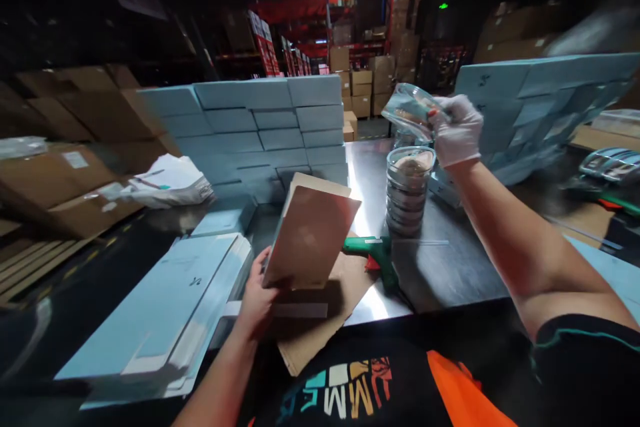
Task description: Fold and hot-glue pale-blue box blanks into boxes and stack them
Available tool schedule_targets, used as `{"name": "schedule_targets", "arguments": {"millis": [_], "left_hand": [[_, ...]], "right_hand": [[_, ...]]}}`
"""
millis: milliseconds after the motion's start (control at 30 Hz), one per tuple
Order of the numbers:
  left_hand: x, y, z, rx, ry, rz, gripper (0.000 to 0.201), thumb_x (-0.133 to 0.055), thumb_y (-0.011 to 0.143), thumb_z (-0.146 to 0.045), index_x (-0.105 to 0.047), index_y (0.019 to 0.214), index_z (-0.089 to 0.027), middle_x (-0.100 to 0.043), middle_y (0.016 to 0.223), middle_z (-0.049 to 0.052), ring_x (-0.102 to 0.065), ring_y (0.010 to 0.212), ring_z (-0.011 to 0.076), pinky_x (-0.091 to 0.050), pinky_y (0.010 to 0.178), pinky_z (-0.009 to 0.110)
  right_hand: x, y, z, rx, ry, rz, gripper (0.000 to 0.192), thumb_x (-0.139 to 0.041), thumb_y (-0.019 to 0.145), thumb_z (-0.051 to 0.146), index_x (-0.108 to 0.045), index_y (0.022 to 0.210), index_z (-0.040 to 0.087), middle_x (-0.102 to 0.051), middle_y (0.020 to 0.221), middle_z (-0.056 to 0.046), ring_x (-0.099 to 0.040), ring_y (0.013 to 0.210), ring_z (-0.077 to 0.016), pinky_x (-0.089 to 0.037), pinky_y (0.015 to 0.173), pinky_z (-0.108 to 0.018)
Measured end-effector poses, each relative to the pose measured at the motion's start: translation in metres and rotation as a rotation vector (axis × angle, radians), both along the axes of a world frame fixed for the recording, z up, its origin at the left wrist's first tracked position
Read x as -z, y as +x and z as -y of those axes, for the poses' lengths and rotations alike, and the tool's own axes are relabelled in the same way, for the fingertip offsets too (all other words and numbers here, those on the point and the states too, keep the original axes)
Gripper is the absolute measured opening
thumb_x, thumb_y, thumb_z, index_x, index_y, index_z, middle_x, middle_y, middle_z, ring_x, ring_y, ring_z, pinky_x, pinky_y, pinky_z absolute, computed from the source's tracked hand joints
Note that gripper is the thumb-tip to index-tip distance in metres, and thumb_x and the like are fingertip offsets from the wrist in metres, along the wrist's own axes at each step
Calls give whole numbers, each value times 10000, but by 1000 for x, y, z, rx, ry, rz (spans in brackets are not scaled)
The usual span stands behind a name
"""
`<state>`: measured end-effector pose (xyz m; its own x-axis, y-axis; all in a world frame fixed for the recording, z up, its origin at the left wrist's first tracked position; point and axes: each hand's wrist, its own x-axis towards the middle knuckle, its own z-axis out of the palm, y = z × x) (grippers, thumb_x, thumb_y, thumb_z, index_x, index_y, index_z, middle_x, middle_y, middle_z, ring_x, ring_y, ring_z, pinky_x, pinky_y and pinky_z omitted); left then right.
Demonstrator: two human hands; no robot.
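Observation:
My left hand (259,297), bare, is closed on the lower left edge of a folded cardboard piece (313,233), its plain brownish side facing me. It is tilted above a brown cardboard sheet (353,290) on the table. My right hand (457,130), in a white glove, grips the rim of a clear, round plastic container (410,105), raised and tilted. Right below it stands a stack of clear round containers (407,197), with something pale in the top one. A green glue gun (377,253) with a red trigger lies between the cardboard and the stack.
Light-blue boxes are stacked in a wall (270,123) at the back left and another (530,107) at the right. Flat light-blue cartons (155,300) lie at my left. The metal table (450,273) carries a thin clear strip (425,242). Brown cartons (55,180) stand far left.

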<state>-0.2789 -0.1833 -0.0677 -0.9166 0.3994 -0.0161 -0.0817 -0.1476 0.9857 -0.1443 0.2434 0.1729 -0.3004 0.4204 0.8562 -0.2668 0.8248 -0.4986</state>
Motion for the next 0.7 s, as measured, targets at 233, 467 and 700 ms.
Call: {"name": "schedule_targets", "arguments": {"millis": [233, 467, 700], "left_hand": [[47, 1, -18, -52, 29, -30, 1089, -1023, 533, -323, -545, 1511, -272, -775, 1309, 105, -770, 1158, 321, -629, 1012, 434], [77, 0, -13, -60, 79, -37, 915, -1034, 541, -391, -613, 1342, -254, -751, 1315, 104, -744, 1225, 322, -609, 1057, 449], [87, 0, -12, -5, 1, -172, 702, -901, 785, -562, -679, 1353, -215, -796, 1128, 116, -790, 1089, 360, -680, 893, 492]], "right_hand": [[37, 40, 144, -552, -367, 163, 450, -952, 810, 639, -740, 837, 243, -768, 859, -5, -672, 752, -164, -566, 722, -327], [49, 38, 161, -566, -464, 94, 430, -933, 820, 657, -745, 909, 280, -767, 863, -27, -744, 811, -235, -619, 716, -384], [37, 44, 166, -597, -592, 129, 390, -935, 804, 628, -739, 873, 298, -740, 829, -9, -713, 748, -223, -573, 637, -357]]}}
